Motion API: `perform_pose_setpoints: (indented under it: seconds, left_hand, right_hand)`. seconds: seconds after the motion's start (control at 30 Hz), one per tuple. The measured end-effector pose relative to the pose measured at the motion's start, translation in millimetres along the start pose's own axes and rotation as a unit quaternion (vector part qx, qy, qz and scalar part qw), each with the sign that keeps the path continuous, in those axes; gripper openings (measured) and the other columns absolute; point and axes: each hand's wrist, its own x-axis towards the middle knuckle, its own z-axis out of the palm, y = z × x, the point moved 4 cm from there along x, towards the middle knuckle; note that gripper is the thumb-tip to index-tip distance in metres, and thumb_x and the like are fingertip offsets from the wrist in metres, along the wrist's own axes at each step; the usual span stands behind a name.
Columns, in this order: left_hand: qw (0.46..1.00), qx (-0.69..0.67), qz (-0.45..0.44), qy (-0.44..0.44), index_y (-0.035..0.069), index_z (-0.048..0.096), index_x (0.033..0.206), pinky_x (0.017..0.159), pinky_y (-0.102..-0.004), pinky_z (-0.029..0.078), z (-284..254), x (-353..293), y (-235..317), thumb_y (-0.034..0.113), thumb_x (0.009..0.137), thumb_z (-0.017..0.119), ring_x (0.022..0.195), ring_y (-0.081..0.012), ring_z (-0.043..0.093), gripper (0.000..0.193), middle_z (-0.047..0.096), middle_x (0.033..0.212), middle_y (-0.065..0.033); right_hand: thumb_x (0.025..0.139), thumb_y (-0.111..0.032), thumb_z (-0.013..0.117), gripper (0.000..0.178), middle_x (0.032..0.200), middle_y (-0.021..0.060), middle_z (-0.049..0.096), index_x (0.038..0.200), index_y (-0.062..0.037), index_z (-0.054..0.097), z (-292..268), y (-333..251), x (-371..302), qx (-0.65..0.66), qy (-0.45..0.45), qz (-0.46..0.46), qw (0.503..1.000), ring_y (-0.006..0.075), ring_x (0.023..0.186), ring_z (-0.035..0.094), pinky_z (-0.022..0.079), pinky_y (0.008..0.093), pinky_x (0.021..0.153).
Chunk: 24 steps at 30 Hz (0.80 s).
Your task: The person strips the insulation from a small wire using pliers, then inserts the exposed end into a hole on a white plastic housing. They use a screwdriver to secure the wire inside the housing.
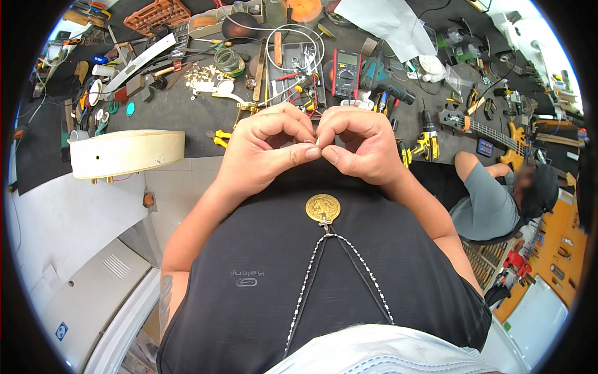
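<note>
My left hand (268, 142) and my right hand (366, 142) meet above the near edge of the dark workbench (200, 118). Thumb and forefinger of each are pinched together, the tips almost touching. A tiny thin piece seems to be between the fingertips, too small to make out. Just beyond the hands are a yellow-and-black probe (305, 84), a red-framed multimeter (346, 73) and loose cable. Beside my left wrist, yellow-handled pliers (220, 138) rest at the bench edge.
A cream round-sided body (128, 153) juts over the left edge. A glass jar (229, 62) stands near scattered small parts. A teal power tool (379, 76) and a yellow cordless drill (427, 138) lie right. A seated person (489, 202) is near a bass guitar (492, 132).
</note>
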Motion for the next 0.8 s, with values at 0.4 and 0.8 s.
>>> perform_pose_setpoints:
  seconds: [0.4, 0.8]
  left_hand:
    - [0.993, 0.094, 0.057, 0.042, 0.004, 0.079, 0.094, 0.078, -0.0296, 0.054, 5, -3, 8, 0.005, 0.084, 0.092, 0.093, -0.0136, 0.067, 0.015, 0.072, 0.099, -0.0042]
    - [0.983, 0.153, 0.088, 0.054, 0.004, 0.080, 0.093, 0.078, -0.0306, 0.054, 9, -3, 11, 0.005, 0.084, 0.091, 0.090, -0.0151, 0.070, 0.015, 0.074, 0.096, -0.0045]
  right_hand:
    - [0.084, 0.005, 0.073, 0.012, 0.094, 0.0063, 0.070, 0.095, -0.0004, 0.072, 2, -4, -1, -0.049, 0.029, -0.054, 0.997, 0.0134, 0.085, 0.064, 0.052, 0.0295, 0.079]
    - [0.083, 0.004, 0.073, 0.011, 0.088, 0.0073, 0.070, 0.092, -0.0011, 0.071, 2, -7, 0, -0.109, 0.048, -0.107, 0.987, 0.0159, 0.079, 0.064, 0.052, 0.0310, 0.074]
